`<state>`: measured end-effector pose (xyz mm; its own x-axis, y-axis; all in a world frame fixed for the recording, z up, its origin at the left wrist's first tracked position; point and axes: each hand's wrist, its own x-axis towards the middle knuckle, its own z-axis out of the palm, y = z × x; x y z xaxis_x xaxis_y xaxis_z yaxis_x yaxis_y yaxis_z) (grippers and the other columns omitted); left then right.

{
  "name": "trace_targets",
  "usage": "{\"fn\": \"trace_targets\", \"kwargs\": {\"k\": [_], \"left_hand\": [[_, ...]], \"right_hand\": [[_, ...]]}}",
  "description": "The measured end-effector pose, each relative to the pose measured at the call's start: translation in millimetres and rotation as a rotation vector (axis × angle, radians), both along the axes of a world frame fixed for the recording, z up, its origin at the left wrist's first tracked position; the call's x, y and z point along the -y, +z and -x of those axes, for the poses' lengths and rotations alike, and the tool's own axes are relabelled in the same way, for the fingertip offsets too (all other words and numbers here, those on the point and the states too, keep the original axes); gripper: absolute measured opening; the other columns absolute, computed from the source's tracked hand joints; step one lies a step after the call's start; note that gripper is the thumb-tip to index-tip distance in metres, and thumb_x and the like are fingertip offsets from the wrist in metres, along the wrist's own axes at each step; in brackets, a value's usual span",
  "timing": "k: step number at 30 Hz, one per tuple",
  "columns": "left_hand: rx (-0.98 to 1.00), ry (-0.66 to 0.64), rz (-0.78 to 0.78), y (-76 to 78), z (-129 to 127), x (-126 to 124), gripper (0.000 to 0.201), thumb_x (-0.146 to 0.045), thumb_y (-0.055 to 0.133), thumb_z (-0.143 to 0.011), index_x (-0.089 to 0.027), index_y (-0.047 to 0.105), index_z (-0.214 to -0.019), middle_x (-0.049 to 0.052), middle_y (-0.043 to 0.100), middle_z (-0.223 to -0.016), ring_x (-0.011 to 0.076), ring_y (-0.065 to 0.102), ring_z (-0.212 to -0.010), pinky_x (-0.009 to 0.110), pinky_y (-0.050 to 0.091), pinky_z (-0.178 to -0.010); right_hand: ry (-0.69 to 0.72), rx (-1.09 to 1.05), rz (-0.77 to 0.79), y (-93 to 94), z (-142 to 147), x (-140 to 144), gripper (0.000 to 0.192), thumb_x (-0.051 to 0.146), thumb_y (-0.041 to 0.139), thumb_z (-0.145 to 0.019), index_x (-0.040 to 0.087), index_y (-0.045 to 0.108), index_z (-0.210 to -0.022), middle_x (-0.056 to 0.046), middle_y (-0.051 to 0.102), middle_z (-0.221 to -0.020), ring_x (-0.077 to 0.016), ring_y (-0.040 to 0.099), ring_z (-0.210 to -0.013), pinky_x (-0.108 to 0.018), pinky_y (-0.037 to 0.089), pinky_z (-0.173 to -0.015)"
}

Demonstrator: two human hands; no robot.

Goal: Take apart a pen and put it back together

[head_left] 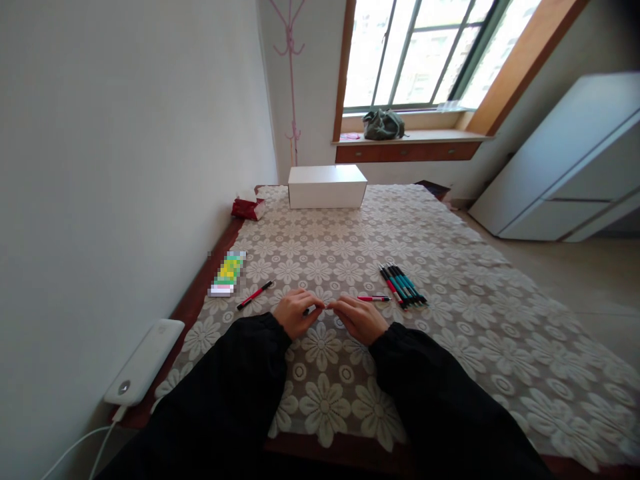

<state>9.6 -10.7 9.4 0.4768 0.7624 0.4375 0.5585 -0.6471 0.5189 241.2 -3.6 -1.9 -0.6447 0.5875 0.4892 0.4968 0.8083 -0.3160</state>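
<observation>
My left hand (299, 313) is closed around a thin dark piece (307, 311) that looks like part of a pen; most of it is hidden by the fingers. My right hand (359, 318) pinches at a small pale tip between the two hands, too small to make out. Just beyond the right hand lies a red pen (375, 299), partly covered by the knuckles. Another red and black pen (255, 295) rests on the cloth to the left. To the right, a row of several pens (403, 285), red and teal with black ends, lies side by side.
A flowered tablecloth (325, 393) covers the table. At the left edge are a phone-like item with a blurred screen (229, 273), a white power bank (144, 363) with a cable and a red tissue pack (247, 208). A white box (327, 193) stands at the far end.
</observation>
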Motion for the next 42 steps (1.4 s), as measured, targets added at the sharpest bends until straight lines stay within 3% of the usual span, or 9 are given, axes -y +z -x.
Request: {"fn": "trace_targets", "kwargs": {"k": [16,23,31,34,39,42], "left_hand": [[-0.004,0.011,0.063,-1.3,-1,2,0.016,-0.029,0.062,-0.091,-0.024,0.068,-0.104,0.003,0.075,-0.093,0.0188,0.067,-0.092,0.035,0.052,-0.089],[0.037,0.034,0.090,-4.4,-1,2,0.018,-0.030,0.066,-0.089,-0.024,0.060,-0.105,0.000,0.076,-0.092,0.0185,0.068,-0.092,0.036,0.051,-0.090],[0.016,0.069,0.088,-5.9,0,1,0.020,-0.028,0.070,-0.087,-0.025,0.061,-0.104,-0.001,0.076,-0.086,0.0199,0.069,-0.092,0.037,0.051,-0.089],[0.023,0.132,0.095,-4.2,1,0,0.016,-0.025,0.072,-0.085,-0.024,0.064,-0.098,0.000,0.074,-0.085,0.0199,0.068,-0.091,0.037,0.051,-0.089],[0.050,0.236,0.099,-0.2,3,0,0.009,-0.021,0.071,-0.083,-0.023,0.066,-0.091,0.001,0.072,-0.085,0.0198,0.067,-0.091,0.036,0.051,-0.088],[0.040,0.250,0.107,0.4,3,0,0.009,-0.020,0.070,-0.083,-0.023,0.066,-0.090,0.001,0.072,-0.085,0.0198,0.067,-0.091,0.036,0.051,-0.088]], "right_hand": [[0.011,-0.035,0.087,-4.3,5,2,0.022,0.018,0.043,-0.100,0.022,0.058,-0.115,-0.008,0.070,-0.098,-0.0215,0.068,-0.091,-0.035,0.057,-0.079],[0.034,-0.067,0.135,-1.2,12,8,0.035,0.007,0.041,-0.094,0.021,0.051,-0.124,-0.009,0.068,-0.103,-0.0214,0.067,-0.096,-0.036,0.057,-0.082],[0.018,-0.109,0.125,2.9,18,12,0.025,0.012,0.043,-0.097,0.022,0.051,-0.117,-0.008,0.064,-0.102,-0.0196,0.065,-0.089,-0.032,0.054,-0.079],[-0.047,-0.071,0.083,8.4,6,6,0.024,0.012,0.044,-0.096,0.020,0.054,-0.116,-0.009,0.065,-0.102,-0.0215,0.063,-0.095,-0.034,0.052,-0.083],[-0.364,0.124,0.048,16.1,-32,-13,0.026,0.009,0.053,-0.086,0.020,0.065,-0.107,-0.009,0.069,-0.106,-0.0264,0.059,-0.103,-0.040,0.044,-0.091],[-0.417,0.263,0.093,14.6,-43,-18,0.014,0.015,0.058,-0.087,0.021,0.067,-0.096,-0.008,0.069,-0.104,-0.0267,0.059,-0.103,-0.039,0.042,-0.090]]}}
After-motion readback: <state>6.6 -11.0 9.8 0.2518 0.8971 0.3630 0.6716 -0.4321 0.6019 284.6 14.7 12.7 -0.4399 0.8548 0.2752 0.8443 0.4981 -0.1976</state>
